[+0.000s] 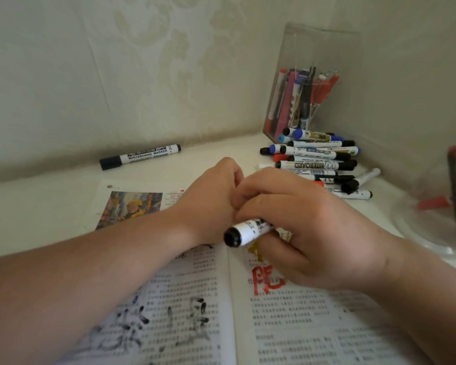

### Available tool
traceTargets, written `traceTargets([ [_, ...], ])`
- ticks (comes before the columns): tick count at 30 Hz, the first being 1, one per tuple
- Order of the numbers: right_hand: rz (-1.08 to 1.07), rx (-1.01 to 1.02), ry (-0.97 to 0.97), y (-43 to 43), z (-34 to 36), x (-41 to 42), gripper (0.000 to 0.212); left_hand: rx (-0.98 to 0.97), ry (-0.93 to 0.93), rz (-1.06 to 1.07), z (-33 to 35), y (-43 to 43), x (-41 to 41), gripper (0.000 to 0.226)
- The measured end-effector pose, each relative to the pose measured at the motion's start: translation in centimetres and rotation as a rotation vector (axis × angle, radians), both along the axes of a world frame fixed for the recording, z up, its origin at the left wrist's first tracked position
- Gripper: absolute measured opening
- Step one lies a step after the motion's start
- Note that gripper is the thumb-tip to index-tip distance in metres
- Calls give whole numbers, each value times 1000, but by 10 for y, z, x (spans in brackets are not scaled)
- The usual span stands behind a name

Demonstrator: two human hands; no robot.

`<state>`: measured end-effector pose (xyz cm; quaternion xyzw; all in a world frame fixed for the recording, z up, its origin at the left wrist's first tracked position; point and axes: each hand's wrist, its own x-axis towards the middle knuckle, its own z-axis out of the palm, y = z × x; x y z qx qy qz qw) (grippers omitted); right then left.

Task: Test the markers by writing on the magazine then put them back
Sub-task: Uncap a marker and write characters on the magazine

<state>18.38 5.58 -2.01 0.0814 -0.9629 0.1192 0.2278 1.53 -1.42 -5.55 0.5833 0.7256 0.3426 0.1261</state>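
Observation:
An open magazine (287, 325) lies in front of me with black and red marker scrawls on its pages. My right hand (313, 233) grips a white whiteboard marker (248, 230) whose black end points toward me. My left hand (211, 201) is curled against the right hand's fingers at the marker's far end, which is hidden; I cannot tell what it holds. A pile of several markers (316, 162) lies at the back right beside a clear plastic box (313, 83) that holds more markers.
One black-capped whiteboard marker (140, 156) lies alone by the wall at the back left. A clear round container (437, 219) with red and yellow things in it stands blurred at the right edge. Wallpapered walls close the corner behind the desk.

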Motion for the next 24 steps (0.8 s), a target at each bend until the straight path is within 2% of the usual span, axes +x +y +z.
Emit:
traceTargets([
  [2,-15,-28,6,5,2,5,19,13,-147,86,4,0,2,25],
  [4,-102,-168,109,10,4,11,13,70,-221,142,8,-1,6,22],
  [5,-175,-308,199,14,6,13,13,80,-222,119,8,-4,7,22],
  [8,-451,-925,465,26,13,16,28,125,-154,3,12,-12,14,16],
  [9,-506,-1084,459,29,14,16,34,139,-181,-40,14,-15,16,14],
  [11,-504,-1267,350,32,11,15,37,175,-228,-117,16,-18,17,13],
  [17,-280,-1281,200,35,0,8,34,181,-209,-242,20,-21,20,17],
  [20,-180,-1246,140,33,1,10,28,217,-78,-196,16,-16,18,21],
  [24,-218,-1119,87,35,-3,12,20,168,62,-231,11,-15,17,24],
])
